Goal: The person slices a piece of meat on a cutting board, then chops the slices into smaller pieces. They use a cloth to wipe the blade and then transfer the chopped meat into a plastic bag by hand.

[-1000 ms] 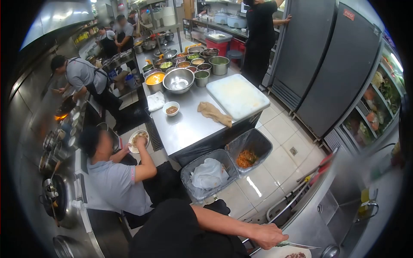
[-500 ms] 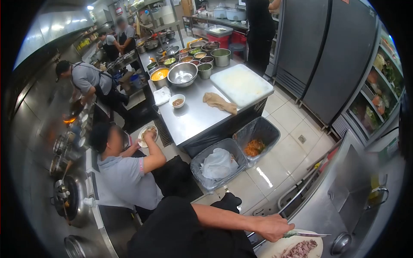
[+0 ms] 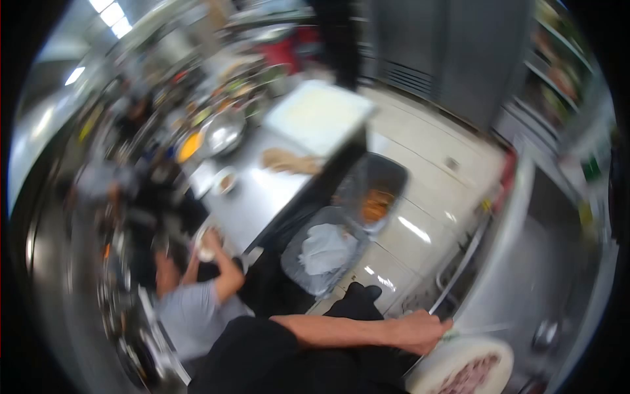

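My left hand [image 3: 420,331] reaches out at the bottom right, its fingers closed round the handle of a knife [image 3: 451,334]. The knife's thin blade points right and is smeared by motion. Just below the hand, a round white cutting board [image 3: 497,356] carries a heap of chopped, pinkish-brown meat [image 3: 467,377], cut off partly by the frame's lower edge. My right hand is out of view.
A steel sink [image 3: 551,262] lies right. Two lined bins [image 3: 289,266] stand by a steel worktable [image 3: 252,210] with a white board [image 3: 321,115], a cloth [image 3: 289,161] and bowls. A co-worker in grey [image 3: 190,318] holds a bowl [image 3: 205,244] at left.
The view has swung and blurred, so the worktable and bins sit further left. My left hand keeps the knife above the cutting board's edge. The co-worker still handles the bowl.
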